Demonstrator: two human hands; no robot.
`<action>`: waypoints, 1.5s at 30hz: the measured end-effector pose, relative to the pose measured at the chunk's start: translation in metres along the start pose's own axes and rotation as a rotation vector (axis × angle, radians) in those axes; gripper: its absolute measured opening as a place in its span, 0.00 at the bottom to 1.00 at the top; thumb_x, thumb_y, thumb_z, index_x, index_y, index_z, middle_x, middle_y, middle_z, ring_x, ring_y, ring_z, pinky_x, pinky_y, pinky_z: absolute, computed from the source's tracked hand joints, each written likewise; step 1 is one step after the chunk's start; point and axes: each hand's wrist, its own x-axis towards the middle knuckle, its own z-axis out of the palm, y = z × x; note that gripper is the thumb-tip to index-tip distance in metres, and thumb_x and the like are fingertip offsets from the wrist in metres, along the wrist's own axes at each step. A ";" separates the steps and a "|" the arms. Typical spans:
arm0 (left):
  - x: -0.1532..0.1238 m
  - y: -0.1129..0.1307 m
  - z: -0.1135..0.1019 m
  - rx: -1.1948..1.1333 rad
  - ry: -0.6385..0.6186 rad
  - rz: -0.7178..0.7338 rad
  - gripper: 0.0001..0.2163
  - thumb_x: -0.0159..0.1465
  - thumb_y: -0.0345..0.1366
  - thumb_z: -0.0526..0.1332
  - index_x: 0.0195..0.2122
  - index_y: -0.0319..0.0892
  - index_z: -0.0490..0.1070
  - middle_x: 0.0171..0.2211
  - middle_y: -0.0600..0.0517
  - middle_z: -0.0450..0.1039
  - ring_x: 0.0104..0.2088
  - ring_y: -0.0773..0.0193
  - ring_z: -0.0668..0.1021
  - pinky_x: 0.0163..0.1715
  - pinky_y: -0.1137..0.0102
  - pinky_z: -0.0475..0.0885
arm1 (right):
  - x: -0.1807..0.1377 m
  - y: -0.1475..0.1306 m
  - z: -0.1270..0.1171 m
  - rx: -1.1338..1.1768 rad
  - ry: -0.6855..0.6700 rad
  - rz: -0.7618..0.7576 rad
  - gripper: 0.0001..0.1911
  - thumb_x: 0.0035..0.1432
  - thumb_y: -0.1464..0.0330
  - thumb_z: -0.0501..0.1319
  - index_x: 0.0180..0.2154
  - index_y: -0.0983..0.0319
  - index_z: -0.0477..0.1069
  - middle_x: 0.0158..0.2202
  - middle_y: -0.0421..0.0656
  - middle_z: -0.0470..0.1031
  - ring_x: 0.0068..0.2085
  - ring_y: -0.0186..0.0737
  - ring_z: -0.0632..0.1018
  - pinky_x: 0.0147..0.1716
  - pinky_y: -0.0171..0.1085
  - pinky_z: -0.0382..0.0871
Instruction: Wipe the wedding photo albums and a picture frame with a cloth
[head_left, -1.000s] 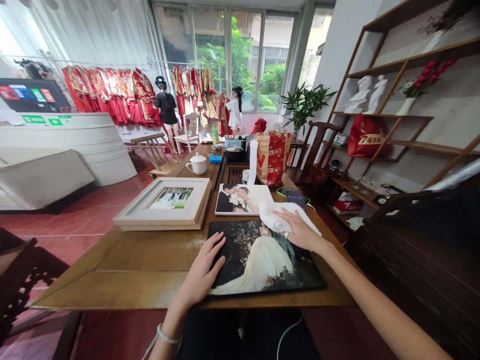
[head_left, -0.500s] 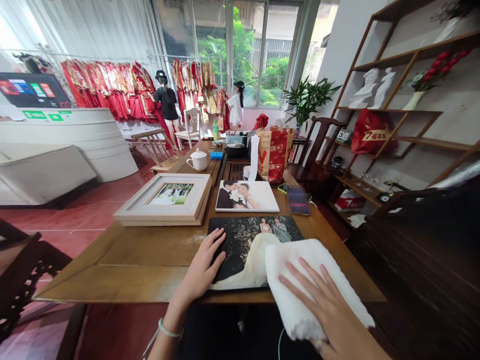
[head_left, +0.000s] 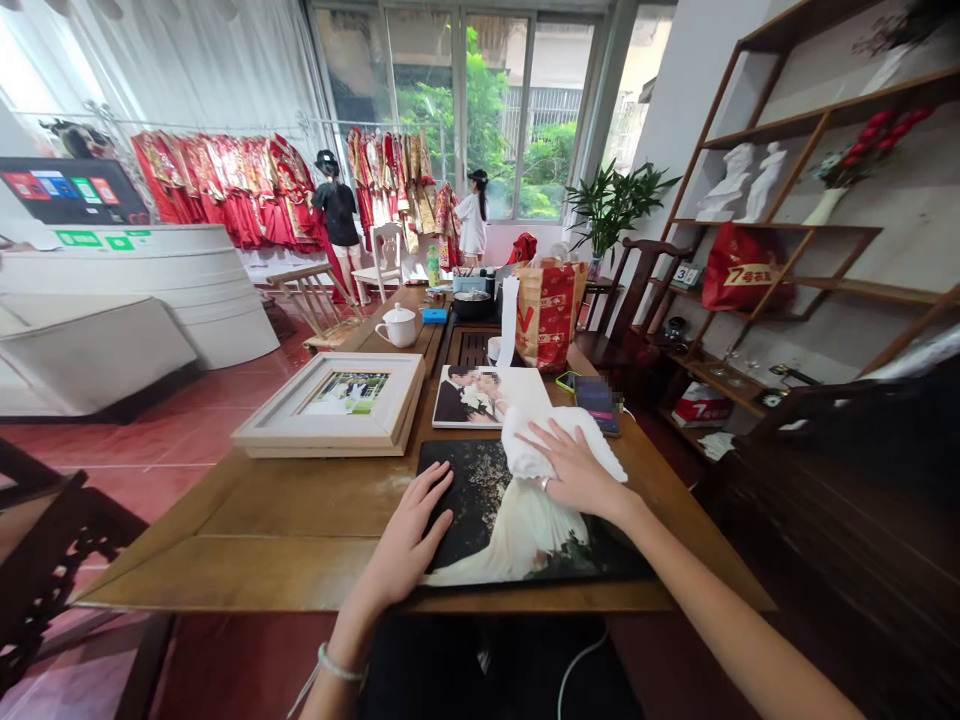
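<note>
1. A person seated at a wooden table (head_left: 285,520) presses a white cloth (head_left: 525,445) onto a large dark wedding photo (head_left: 487,540), which lies flat at the table's near edge, directly in front of them.

2. The left hand (head_left: 409,535) lies palm down with its fingers spread on the photo's left edge. It grips nothing and appears to steady the print.

3. The right hand (head_left: 577,470) is flat and open on top of the cloth, fingers fanned, not closed around it. It pins the cloth against the far part of the photo, near its upper right.

4. Judging by where the cloth sits, the wiping is under way at the far end. The near half and the left side lie uncovered, and the pictures do not show whether those parts have been cleaned.

5. A pale dusty smear (head_left: 391,485) on the table just beside the photo's far left corner looks unwiped.

6. A smaller wedding photo (head_left: 461,395) touches the cloth's far edge. A framed picture (head_left: 337,400) to its left and a phone (head_left: 596,402) to its right lie apart from both hands.

7. In the background, two people (head_left: 335,215) stand well apart from the table at a rail of red garments (head_left: 225,185).
</note>
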 end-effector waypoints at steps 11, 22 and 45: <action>0.001 -0.001 0.002 0.008 -0.013 0.003 0.20 0.69 0.36 0.50 0.62 0.46 0.60 0.65 0.47 0.56 0.66 0.55 0.57 0.64 0.52 0.52 | -0.130 -0.063 0.029 0.108 -0.140 -0.181 0.51 0.42 0.73 0.58 0.67 0.48 0.41 0.69 0.40 0.34 0.67 0.63 0.36 0.58 0.71 0.28; 0.000 -0.001 0.001 0.009 -0.026 0.004 0.20 0.69 0.37 0.50 0.62 0.45 0.59 0.66 0.47 0.55 0.66 0.56 0.56 0.65 0.53 0.51 | -0.014 -0.029 0.000 0.012 -0.051 0.057 0.39 0.54 0.69 0.55 0.66 0.51 0.48 0.69 0.41 0.41 0.68 0.56 0.39 0.60 0.65 0.33; 0.000 0.000 -0.001 -0.009 -0.011 -0.007 0.20 0.69 0.36 0.50 0.62 0.47 0.60 0.66 0.48 0.56 0.66 0.55 0.57 0.64 0.53 0.52 | -0.021 -0.038 -0.003 0.020 -0.068 0.133 0.36 0.57 0.67 0.54 0.66 0.51 0.48 0.69 0.41 0.42 0.68 0.56 0.41 0.60 0.65 0.36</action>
